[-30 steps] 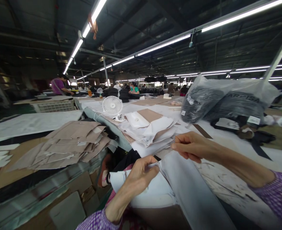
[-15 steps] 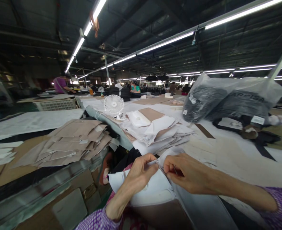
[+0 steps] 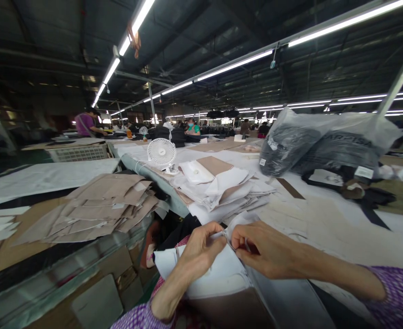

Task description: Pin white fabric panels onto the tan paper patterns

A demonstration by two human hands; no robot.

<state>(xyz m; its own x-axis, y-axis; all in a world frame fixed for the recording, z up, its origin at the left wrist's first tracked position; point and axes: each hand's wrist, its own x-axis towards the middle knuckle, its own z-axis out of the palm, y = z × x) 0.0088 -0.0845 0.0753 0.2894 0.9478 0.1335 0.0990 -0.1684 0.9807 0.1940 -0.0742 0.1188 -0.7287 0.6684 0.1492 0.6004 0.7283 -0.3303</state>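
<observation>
My left hand [image 3: 201, 249] pinches the top edge of a white fabric piece [image 3: 222, 272] that lies over the table's near edge. My right hand [image 3: 263, 249] pinches the same edge right beside it, fingertips almost touching the left ones. Both hands are closed on the cloth. A grey strip of the piece [image 3: 283, 301] runs down toward me under my right forearm. Purple patterned sleeves cover both arms.
A heap of white and tan cut pieces [image 3: 222, 187] lies just beyond my hands. Tan pieces [image 3: 102, 205] are stacked on the left table. A small white fan [image 3: 162, 153] stands further back. Plastic bags of dark fabric [image 3: 324, 146] sit at right. People work far behind.
My right hand came back from the heap of pieces to the fabric's edge and now pinches it beside my left hand. The left hand stayed in place.
</observation>
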